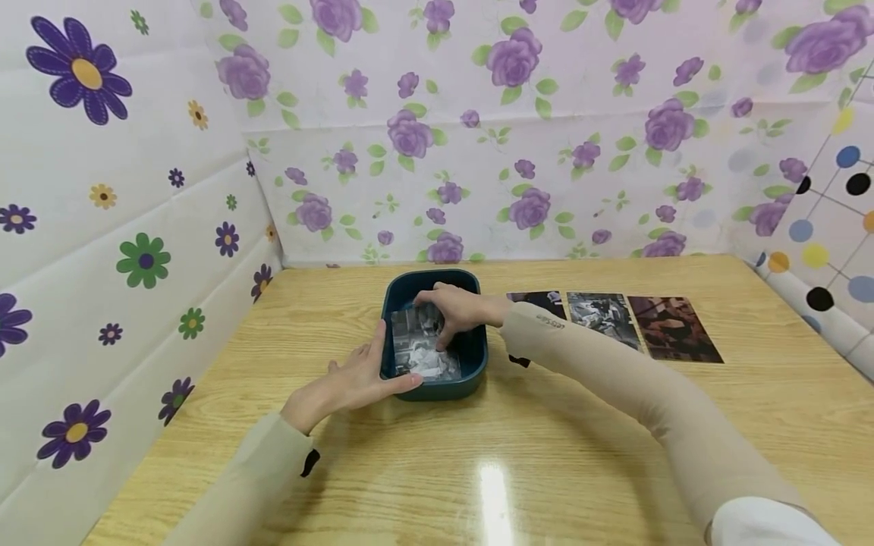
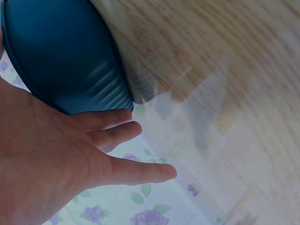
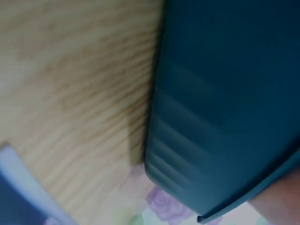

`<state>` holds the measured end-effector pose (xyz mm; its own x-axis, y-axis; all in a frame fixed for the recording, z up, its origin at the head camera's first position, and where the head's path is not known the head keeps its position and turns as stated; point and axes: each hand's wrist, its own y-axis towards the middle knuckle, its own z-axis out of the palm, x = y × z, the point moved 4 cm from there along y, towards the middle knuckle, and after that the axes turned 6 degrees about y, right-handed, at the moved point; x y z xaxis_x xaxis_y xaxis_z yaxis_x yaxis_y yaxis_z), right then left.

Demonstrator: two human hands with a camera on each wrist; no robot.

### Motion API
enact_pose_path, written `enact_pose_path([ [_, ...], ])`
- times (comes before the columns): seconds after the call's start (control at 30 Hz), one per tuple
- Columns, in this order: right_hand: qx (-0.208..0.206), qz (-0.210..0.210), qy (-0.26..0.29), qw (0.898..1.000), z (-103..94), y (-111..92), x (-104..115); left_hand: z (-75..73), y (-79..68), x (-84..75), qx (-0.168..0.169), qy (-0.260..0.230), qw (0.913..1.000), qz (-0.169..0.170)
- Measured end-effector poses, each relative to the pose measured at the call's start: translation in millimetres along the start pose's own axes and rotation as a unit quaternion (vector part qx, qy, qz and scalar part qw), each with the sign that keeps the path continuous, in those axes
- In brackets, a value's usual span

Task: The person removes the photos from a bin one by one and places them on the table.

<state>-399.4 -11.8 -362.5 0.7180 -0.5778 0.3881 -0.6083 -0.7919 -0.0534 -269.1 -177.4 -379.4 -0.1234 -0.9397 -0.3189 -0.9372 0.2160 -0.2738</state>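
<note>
A dark teal bin (image 1: 451, 390) with rounded corners stands on the wooden table. In it, a black-and-white photo print (image 1: 426, 360) lies face up, its far right part covered by my right hand (image 1: 459, 307). That hand reaches in over the right rim, its bent fingers at the photo's far edge and its thumb on the picture. My left hand (image 1: 358, 375) rests against the bin's near left corner, thumb along the front rim and index finger up the left side. The left wrist view shows its fingers (image 2: 150, 172) straight and spread beside the bin wall.
Right of the bin lie three prints in a row: a dark one (image 1: 539, 302) partly behind my right sleeve, a black-and-white one (image 1: 604, 315) and a reddish-brown one (image 1: 672, 326). Flowered sheeting (image 1: 478, 152) rises behind the table (image 1: 328, 303) and along its sides.
</note>
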Motion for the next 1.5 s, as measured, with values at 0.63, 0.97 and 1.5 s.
enact_pose_path([
  [0.63,-0.091,0.089,0.421,0.898,-90.2,-61.0,-50.3,1.6,-0.4,-1.9,-0.001,0.004,1.0,-0.007],
  [0.97,-0.12,0.166,0.363,0.909,-126.8,-173.6,-144.5,-0.1,-2.1,-2.7,-0.005,0.0,1.0,-0.008],
  [1.5,-0.045,0.285,0.294,0.911,-138.3,-360.1,-251.7,-0.1,-1.6,-3.6,-0.005,0.0,1.0,-0.007],
])
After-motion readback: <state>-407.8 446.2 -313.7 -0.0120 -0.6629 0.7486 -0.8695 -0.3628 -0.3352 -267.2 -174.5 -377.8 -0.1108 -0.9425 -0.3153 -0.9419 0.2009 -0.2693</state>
